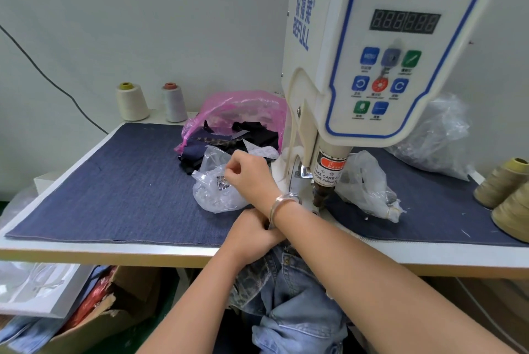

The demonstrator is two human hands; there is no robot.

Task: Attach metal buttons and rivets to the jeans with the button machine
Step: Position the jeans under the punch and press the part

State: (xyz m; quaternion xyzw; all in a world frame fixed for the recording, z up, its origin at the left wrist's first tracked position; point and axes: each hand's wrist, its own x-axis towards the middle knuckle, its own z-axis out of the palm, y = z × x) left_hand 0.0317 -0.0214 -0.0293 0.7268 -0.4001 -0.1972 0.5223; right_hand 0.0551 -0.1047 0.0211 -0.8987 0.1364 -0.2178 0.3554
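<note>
From the head view, the right hand (pixel 246 173) reaches across into a clear bag (pixel 213 196) of small, slippery rivets (pixel 222 182), fingers pinched. The left hand (pixel 252 235) grips the soft, heavy jeans (pixel 286 290) at the bench (pixel 114 252) edge.

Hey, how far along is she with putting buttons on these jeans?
Early, it seems. Done: one metal button appears already on the jeans near the waistband. In hand: the right hand, crossed over to the left, pinches at small metal pieces in the clear bag, while the left hand grips the denim at the table edge. Left: seating a piece under the button machine head and pressing.
</note>
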